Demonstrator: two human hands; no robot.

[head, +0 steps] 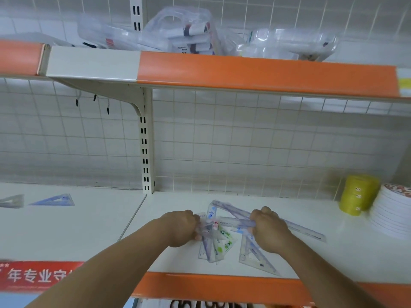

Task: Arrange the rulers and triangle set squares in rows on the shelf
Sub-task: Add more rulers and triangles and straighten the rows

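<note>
Head camera: we see our left hand [182, 227] clutching a fan of rulers [219, 243], our right hand [269, 233] gripping a long ruler [307, 231] (both blurred) on the shelf [311, 263].

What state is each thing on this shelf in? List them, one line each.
left hand: grips the pile's left side.
right hand: grips the long ruler.
long ruler: flat, angled off to the right.
pile of rulers and set squares: jumbled, overlapping, not in rows.
two set squares: flat, apart, on the left bay.
yellow twine roll: upright.
paper plates: stacked.
</note>
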